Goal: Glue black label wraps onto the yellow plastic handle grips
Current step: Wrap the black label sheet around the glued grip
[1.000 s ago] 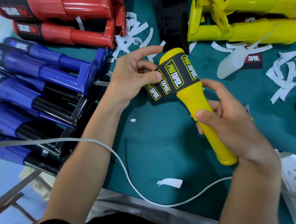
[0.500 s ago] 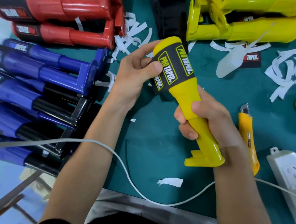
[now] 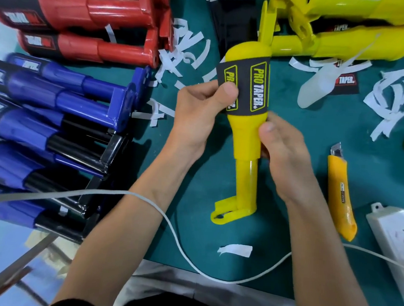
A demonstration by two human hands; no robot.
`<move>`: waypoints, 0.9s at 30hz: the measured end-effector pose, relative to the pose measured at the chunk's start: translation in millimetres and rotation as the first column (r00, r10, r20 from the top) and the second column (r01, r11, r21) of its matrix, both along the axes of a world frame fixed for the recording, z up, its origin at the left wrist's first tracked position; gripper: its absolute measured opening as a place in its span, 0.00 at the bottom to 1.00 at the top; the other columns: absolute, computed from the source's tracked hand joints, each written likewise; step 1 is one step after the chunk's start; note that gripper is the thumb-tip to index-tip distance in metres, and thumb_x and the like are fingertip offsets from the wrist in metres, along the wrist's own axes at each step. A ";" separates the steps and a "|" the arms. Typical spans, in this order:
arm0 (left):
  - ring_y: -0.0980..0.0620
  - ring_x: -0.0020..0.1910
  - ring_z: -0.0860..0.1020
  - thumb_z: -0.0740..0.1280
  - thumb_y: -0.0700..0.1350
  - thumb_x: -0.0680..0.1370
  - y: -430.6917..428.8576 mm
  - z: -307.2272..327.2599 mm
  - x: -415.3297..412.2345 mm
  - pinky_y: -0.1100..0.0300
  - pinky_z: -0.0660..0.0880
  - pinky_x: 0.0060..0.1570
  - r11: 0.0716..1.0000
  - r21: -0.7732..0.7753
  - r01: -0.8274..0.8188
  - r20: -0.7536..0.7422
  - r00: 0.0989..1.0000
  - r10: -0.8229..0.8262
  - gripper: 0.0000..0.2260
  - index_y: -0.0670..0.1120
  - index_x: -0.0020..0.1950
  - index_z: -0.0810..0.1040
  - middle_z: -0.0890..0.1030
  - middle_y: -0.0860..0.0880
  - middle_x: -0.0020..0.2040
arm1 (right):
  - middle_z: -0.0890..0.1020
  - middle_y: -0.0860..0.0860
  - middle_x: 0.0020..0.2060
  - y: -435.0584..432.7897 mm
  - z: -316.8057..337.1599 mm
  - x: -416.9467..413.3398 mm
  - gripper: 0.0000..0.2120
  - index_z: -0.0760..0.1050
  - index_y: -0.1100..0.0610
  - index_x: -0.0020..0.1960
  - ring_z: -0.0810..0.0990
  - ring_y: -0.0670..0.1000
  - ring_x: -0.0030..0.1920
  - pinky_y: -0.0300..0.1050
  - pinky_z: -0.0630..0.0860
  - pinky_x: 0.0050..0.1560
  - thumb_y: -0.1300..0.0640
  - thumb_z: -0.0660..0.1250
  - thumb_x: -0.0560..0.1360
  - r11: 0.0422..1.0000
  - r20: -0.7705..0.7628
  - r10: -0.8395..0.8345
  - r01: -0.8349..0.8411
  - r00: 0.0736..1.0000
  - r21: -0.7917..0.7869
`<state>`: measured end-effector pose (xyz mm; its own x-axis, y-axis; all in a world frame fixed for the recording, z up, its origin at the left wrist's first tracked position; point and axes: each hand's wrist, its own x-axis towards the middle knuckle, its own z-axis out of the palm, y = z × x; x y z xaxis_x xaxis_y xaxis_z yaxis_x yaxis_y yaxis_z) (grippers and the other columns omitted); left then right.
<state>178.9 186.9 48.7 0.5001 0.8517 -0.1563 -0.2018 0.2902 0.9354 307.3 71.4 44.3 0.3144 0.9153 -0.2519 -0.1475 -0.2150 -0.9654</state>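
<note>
Your left hand (image 3: 199, 107) pinches the loose left edge of the label (image 3: 257, 85), thumb on top. Your right hand (image 3: 286, 155) is curled round the neck of the grip (image 3: 246, 141), just below the label. The grip points away from you, the label wrapped round its head. A knife (image 3: 340, 192) lies to its right, blue grips (image 3: 56, 120) to its left, yellow grips (image 3: 345, 43) beyond it.

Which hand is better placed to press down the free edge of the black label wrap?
The left hand, probably: its thumb pinches the black label wrap at the edge that sticks out on the left. The right hand grips the yellow handle grip below the wrap, steadying it.
</note>
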 end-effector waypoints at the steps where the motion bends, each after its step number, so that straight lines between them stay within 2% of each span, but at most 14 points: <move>1: 0.48 0.44 0.83 0.78 0.58 0.68 -0.3 0.5 0.3 0.54 0.79 0.50 0.999 0.011 -0.030 -0.012 0.999 0.030 0.26 0.37 0.51 0.85 0.87 0.46 0.44 | 0.82 0.44 0.37 0.3 0.5 2.0 0.18 0.78 0.57 0.60 0.77 0.42 0.38 0.37 0.74 0.42 0.45 0.61 0.81 0.997 0.056 -0.057 0.054 0.997 0.054; 4: 0.50 0.41 0.85 0.78 0.50 0.68 -7.6 1.5 5.7 0.56 0.81 0.46 0.996 0.076 -0.047 -0.097 0.994 0.054 0.20 0.35 0.51 0.85 0.87 0.44 0.43 | 0.85 0.50 0.47 3.7 6.9 5.7 0.23 0.72 0.60 0.70 0.82 0.46 0.47 0.38 0.77 0.49 0.47 0.62 0.80 0.983 0.000 -0.115 0.114 0.993 0.145; 7: 0.50 0.39 0.84 0.77 0.51 0.69 -18.4 -0.5 10.8 0.56 0.81 0.41 0.990 0.134 0.041 -0.180 0.984 -0.016 0.15 0.42 0.48 0.87 0.87 0.45 0.41 | 0.86 0.50 0.55 4.6 9.8 11.5 0.20 0.76 0.57 0.68 0.84 0.49 0.57 0.42 0.79 0.55 0.49 0.65 0.78 0.989 -0.033 -0.085 0.089 0.996 0.116; 10: 0.55 0.39 0.82 0.75 0.52 0.71 -17.9 0.2 11.7 0.60 0.78 0.41 0.981 0.130 0.144 -0.201 0.973 -0.116 0.12 0.46 0.49 0.86 0.87 0.51 0.39 | 0.87 0.51 0.53 -0.4 11.5 21.3 0.20 0.79 0.55 0.64 0.84 0.52 0.55 0.45 0.81 0.55 0.51 0.68 0.73 0.995 -0.188 -0.081 0.089 0.979 0.037; 11: 0.56 0.39 0.82 0.74 0.52 0.73 -16.5 1.0 11.4 0.62 0.76 0.42 0.975 0.125 0.183 -0.189 0.969 -0.157 0.13 0.45 0.52 0.86 0.87 0.52 0.40 | 0.87 0.53 0.53 -2.6 12.2 23.5 0.21 0.79 0.57 0.63 0.84 0.55 0.55 0.50 0.81 0.56 0.52 0.69 0.71 0.991 -0.237 -0.121 0.129 0.964 0.021; 13: 0.51 0.44 0.83 0.73 0.56 0.76 -13.3 2.7 8.8 0.62 0.77 0.47 0.958 0.105 0.266 -0.153 0.956 -0.249 0.23 0.37 0.59 0.84 0.87 0.44 0.45 | 0.86 0.57 0.52 -6.2 15.8 27.8 0.23 0.79 0.59 0.61 0.83 0.60 0.54 0.57 0.81 0.58 0.51 0.69 0.69 0.972 -0.306 -0.222 0.235 0.926 0.006; 14: 0.47 0.48 0.85 0.72 0.59 0.76 -11.2 3.2 5.8 0.59 0.78 0.51 0.945 0.092 0.314 -0.149 0.943 -0.299 0.28 0.35 0.61 0.82 0.87 0.40 0.50 | 0.86 0.55 0.49 -8.0 17.8 30.1 0.21 0.79 0.60 0.59 0.84 0.57 0.51 0.54 0.82 0.55 0.51 0.69 0.70 0.962 -0.322 -0.252 0.273 0.913 0.022; 15: 0.45 0.52 0.85 0.72 0.59 0.76 -8.5 2.9 2.6 0.57 0.78 0.55 0.931 0.077 0.356 -0.163 0.926 -0.340 0.28 0.36 0.63 0.82 0.87 0.40 0.53 | 0.87 0.50 0.45 -10.4 19.3 33.1 0.18 0.78 0.59 0.57 0.85 0.51 0.46 0.47 0.82 0.49 0.51 0.68 0.71 0.956 -0.329 -0.254 0.289 0.909 0.059; 16: 0.46 0.55 0.85 0.73 0.57 0.77 -5.6 2.5 -0.5 0.58 0.78 0.57 0.924 0.068 0.377 -0.199 0.912 -0.358 0.24 0.39 0.64 0.82 0.87 0.44 0.54 | 0.86 0.46 0.43 -12.9 20.1 36.8 0.15 0.77 0.59 0.56 0.84 0.45 0.43 0.42 0.81 0.46 0.52 0.69 0.73 0.951 -0.339 -0.238 0.289 0.910 0.107; 17: 0.49 0.57 0.85 0.73 0.54 0.78 -2.9 2.0 -3.6 0.59 0.78 0.59 0.918 0.066 0.391 -0.242 0.899 -0.366 0.20 0.42 0.63 0.82 0.87 0.47 0.55 | 0.86 0.45 0.44 -14.9 21.0 40.0 0.14 0.77 0.58 0.57 0.84 0.44 0.44 0.40 0.80 0.48 0.52 0.71 0.76 0.946 -0.352 -0.221 0.288 0.910 0.151; 20: 0.53 0.60 0.84 0.72 0.50 0.80 2.0 4.5 -10.7 0.54 0.78 0.64 0.908 0.112 0.404 -0.390 0.858 -0.334 0.13 0.49 0.63 0.83 0.87 0.51 0.57 | 0.85 0.50 0.54 -12.4 24.5 43.2 0.27 0.72 0.61 0.65 0.82 0.50 0.57 0.49 0.76 0.63 0.49 0.78 0.74 0.915 -0.425 -0.204 0.327 0.882 0.238; 24: 0.60 0.58 0.83 0.73 0.55 0.77 8.8 22.5 -22.7 0.57 0.78 0.62 0.898 0.238 0.371 -0.551 0.813 -0.190 0.15 0.54 0.63 0.84 0.86 0.57 0.56 | 0.85 0.52 0.54 -6.4 16.2 39.5 0.32 0.68 0.60 0.66 0.81 0.55 0.58 0.56 0.75 0.63 0.51 0.81 0.70 0.927 -0.441 -0.172 0.297 0.881 0.231; 25: 0.62 0.57 0.83 0.73 0.59 0.75 9.2 27.5 -25.4 0.57 0.78 0.63 0.881 0.280 0.381 -0.618 0.774 -0.139 0.18 0.55 0.63 0.84 0.86 0.59 0.56 | 0.85 0.53 0.54 -7.2 13.5 39.0 0.32 0.68 0.61 0.65 0.81 0.56 0.58 0.58 0.75 0.63 0.53 0.82 0.70 0.932 -0.437 -0.165 0.285 0.884 0.224; 27: 0.61 0.57 0.83 0.70 0.67 0.71 5.1 37.4 -31.4 0.52 0.77 0.64 0.816 0.368 0.446 -0.775 0.631 0.005 0.24 0.60 0.64 0.83 0.86 0.61 0.56 | 0.85 0.56 0.52 -10.4 7.7 40.6 0.30 0.69 0.64 0.65 0.81 0.60 0.56 0.59 0.76 0.61 0.61 0.80 0.69 0.946 -0.401 -0.147 0.248 0.904 0.211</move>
